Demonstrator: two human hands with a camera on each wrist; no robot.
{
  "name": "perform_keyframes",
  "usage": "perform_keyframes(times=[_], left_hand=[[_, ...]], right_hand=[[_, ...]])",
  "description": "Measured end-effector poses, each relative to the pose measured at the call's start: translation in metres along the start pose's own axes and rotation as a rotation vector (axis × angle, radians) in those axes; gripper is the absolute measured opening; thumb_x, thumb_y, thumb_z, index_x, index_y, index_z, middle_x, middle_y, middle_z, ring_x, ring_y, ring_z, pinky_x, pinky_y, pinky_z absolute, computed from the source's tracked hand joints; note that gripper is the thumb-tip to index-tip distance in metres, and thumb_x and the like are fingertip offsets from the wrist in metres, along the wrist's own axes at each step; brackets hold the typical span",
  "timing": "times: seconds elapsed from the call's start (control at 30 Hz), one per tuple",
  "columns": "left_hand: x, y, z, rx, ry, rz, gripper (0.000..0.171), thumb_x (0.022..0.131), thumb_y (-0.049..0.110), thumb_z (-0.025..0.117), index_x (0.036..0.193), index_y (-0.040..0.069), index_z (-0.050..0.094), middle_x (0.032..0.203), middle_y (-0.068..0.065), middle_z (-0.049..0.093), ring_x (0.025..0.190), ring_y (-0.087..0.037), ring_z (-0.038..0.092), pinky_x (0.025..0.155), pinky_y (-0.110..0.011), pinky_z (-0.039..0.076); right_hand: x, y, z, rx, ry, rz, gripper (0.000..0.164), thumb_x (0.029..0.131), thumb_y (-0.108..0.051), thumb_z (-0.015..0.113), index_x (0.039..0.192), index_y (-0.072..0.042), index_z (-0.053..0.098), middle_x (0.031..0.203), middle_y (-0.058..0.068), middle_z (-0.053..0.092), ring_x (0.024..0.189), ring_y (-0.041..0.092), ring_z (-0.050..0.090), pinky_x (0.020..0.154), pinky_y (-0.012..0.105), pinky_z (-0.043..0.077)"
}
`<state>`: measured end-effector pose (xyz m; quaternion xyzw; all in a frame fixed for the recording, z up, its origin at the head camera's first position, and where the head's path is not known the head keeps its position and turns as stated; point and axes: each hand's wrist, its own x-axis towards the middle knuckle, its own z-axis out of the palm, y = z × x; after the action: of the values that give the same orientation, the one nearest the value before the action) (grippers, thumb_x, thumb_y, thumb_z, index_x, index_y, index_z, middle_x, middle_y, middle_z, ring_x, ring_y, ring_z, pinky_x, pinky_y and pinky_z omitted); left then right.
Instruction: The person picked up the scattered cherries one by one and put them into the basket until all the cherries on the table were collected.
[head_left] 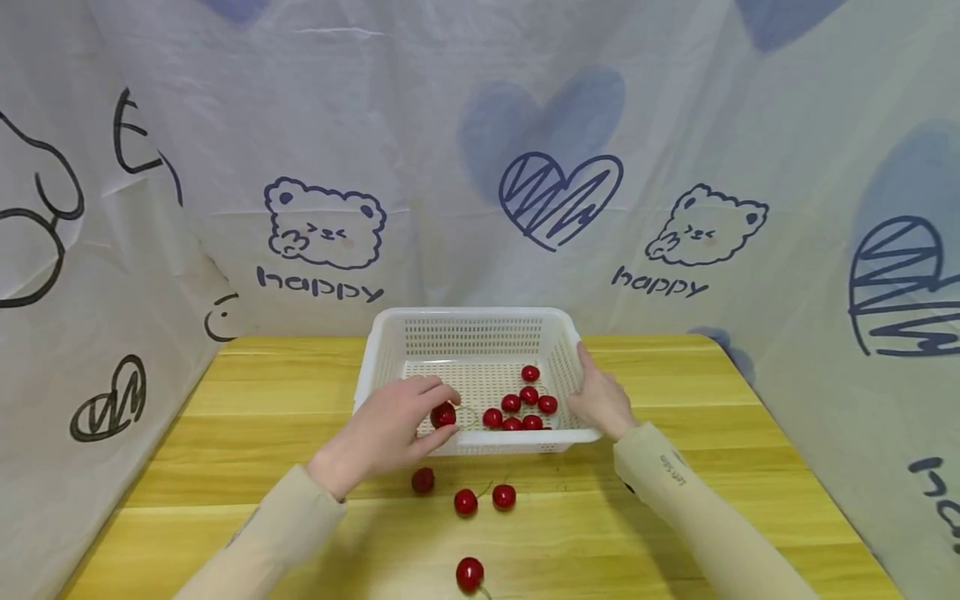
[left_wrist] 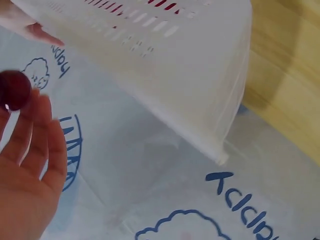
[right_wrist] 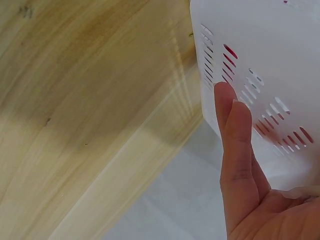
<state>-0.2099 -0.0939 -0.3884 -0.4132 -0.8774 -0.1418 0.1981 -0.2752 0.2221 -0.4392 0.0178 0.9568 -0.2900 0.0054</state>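
Note:
My left hand [head_left: 405, 421] is over the front left part of a white plastic basket [head_left: 472, 313], pinching a dark red cherry [head_left: 443, 415] with a thin stem. In the left wrist view, that cherry [left_wrist: 16, 90] sits at the fingertips. My right hand [head_left: 600, 400] grips the basket's right side near the front corner. The right wrist view shows its fingers [right_wrist: 237, 135] lying along the slotted outer wall. Several red cherries [head_left: 511, 403] are gathered inside, toward the basket's right front.
On the wooden table [head_left: 675, 500], several more cherries lie in front of the basket, among them a stemmed one [head_left: 466, 502] and a nearer one [head_left: 469, 575]. A pale printed sheet [head_left: 442, 167] hangs behind the table and along both sides.

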Motion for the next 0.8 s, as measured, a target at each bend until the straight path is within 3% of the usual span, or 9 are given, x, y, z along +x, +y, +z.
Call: perform_keyframes(times=[0.23, 0.37, 0.57, 0.8], left_hand=[[0.004, -0.013, 0.013, 0.008, 0.134, -0.086, 0.028, 0.082, 0.024, 0.069, 0.108, 0.014, 0.061, 0.098, 0.004, 0.061, 0.083, -0.011, 0.056, 0.072, -0.03, 0.05], [0.005, -0.02, 0.019, 0.009, 0.175, -0.144, 0.03, 0.083, 0.022, 0.069, 0.11, 0.012, 0.061, 0.1, 0.001, 0.061, 0.085, -0.014, 0.056, 0.073, -0.031, 0.05], [0.008, -0.028, 0.028, 0.03, 0.199, -0.209, 0.029, 0.083, 0.019, 0.068, 0.109, 0.009, 0.061, 0.101, -0.005, 0.061, 0.086, -0.019, 0.057, 0.075, -0.035, 0.05], [0.007, -0.035, 0.041, 0.069, 0.182, -0.329, 0.033, 0.081, 0.018, 0.069, 0.111, 0.008, 0.061, 0.101, -0.006, 0.06, 0.087, -0.022, 0.056, 0.074, -0.038, 0.049]], right_hand=[[0.0, 0.0, 0.001, -0.017, 0.012, 0.0, 0.101, 0.072, 0.0, 0.061, 0.153, -0.016, 0.004, 0.105, 0.025, 0.063, 0.055, 0.022, 0.059, 0.045, 0.03, 0.049], [0.0, 0.0, 0.0, -0.011, 0.005, 0.002, 0.101, 0.072, 0.0, 0.061, 0.153, -0.016, 0.003, 0.103, 0.025, 0.063, 0.055, 0.022, 0.059, 0.045, 0.03, 0.049], [0.0, 0.0, 0.001, -0.021, 0.008, 0.0, 0.101, 0.072, -0.002, 0.062, 0.153, -0.017, 0.003, 0.099, 0.023, 0.063, 0.054, 0.022, 0.058, 0.044, 0.03, 0.048], [-0.001, -0.001, 0.001, -0.017, 0.005, 0.012, 0.101, 0.073, -0.002, 0.062, 0.153, -0.018, 0.003, 0.098, 0.021, 0.063, 0.054, 0.021, 0.058, 0.044, 0.029, 0.048]])
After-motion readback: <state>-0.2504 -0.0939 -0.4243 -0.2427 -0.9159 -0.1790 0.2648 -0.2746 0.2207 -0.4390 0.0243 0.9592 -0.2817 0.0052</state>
